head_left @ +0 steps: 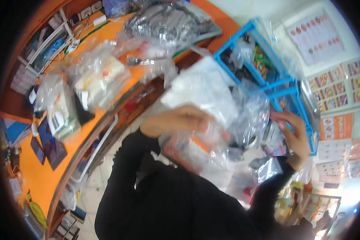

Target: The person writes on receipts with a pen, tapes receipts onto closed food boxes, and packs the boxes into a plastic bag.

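Note:
My left hand [182,120] is over the middle of the work surface, blurred, its fingers closed together on what looks like the upper edge of a clear plastic bag [216,138]. Orange and white printed material [188,148] shows through the plastic below it. My right hand [294,134] is raised at the right, its fingers curved and thumb apart, with nothing visible between them. Just left of it lies a pile of crumpled clear plastic [250,114]. Behind my left hand lies a white sheet or bag [202,86].
A blue plastic rack [272,86] with bagged items stands behind my right hand. On the left, an orange counter [32,176] bears plastic-wrapped boxes [102,76] and a dark tablet-like device [52,144]. A large bag of dark items [164,26] sits at the back.

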`<action>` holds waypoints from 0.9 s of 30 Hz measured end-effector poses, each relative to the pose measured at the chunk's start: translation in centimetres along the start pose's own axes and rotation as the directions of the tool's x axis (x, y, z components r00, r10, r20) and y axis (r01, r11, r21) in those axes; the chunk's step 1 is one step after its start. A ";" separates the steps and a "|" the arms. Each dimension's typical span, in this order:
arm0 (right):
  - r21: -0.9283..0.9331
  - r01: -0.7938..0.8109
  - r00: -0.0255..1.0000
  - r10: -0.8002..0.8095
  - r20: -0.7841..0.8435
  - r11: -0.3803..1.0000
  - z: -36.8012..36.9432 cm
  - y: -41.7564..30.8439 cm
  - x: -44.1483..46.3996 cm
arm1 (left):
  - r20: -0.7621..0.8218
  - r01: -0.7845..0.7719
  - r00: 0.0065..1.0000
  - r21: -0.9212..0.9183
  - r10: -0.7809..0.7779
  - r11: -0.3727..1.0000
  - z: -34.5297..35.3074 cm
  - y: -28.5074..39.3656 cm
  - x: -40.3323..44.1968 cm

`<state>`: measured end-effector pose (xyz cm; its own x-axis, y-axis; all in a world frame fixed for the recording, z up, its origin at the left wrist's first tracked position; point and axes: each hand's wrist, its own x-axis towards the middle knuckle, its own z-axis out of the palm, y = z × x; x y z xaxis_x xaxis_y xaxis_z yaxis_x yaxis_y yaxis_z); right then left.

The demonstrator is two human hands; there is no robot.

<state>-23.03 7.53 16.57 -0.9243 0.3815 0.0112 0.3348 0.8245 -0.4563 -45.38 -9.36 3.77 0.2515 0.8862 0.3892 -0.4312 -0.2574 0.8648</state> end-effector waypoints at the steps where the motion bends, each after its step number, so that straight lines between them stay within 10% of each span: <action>1: 0.052 -0.057 0.998 0.058 -0.015 0.997 1.2 2.1 3.5 | 0.094 0.079 0.993 -0.071 -0.072 0.994 -1.3 0.0 -0.4; 6: 0.206 -0.159 0.975 0.121 0.187 0.965 10.6 14.4 20.3 | 0.497 0.029 0.868 -0.061 0.005 0.998 -6.3 -2.3 -0.2; 12: 0.476 -0.299 0.950 0.306 0.066 0.827 19.0 14.7 32.2 | 0.419 -0.086 0.864 -0.423 0.278 0.902 -10.1 -7.7 0.8; 15: 0.593 -0.079 0.964 0.214 -0.160 0.801 21.0 11.3 33.5 | 0.446 0.107 0.883 -0.495 0.146 0.862 -12.0 -7.7 0.5; 17: 0.360 0.222 0.735 0.087 -0.672 0.906 21.5 7.6 32.4 | 0.408 0.063 0.893 -0.535 0.192 0.842 -12.7 -8.1 0.6; 21: 0.027 0.697 0.682 -0.650 -0.335 0.717 22.5 4.0 27.7 | 0.377 0.078 0.909 -0.576 0.180 0.814 -13.6 -9.1 0.4; 27: -0.235 0.441 0.897 -0.424 0.123 0.866 26.7 0.1 27.9 | 0.244 0.025 0.958 -0.591 0.149 0.807 -13.0 -9.1 0.5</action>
<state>-53.64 7.08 -6.94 -0.9939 -0.0583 0.0941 -0.0747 0.9807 -0.1807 -52.60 -1.54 -8.01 0.3884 0.7169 0.5789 -0.8532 0.0424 0.5199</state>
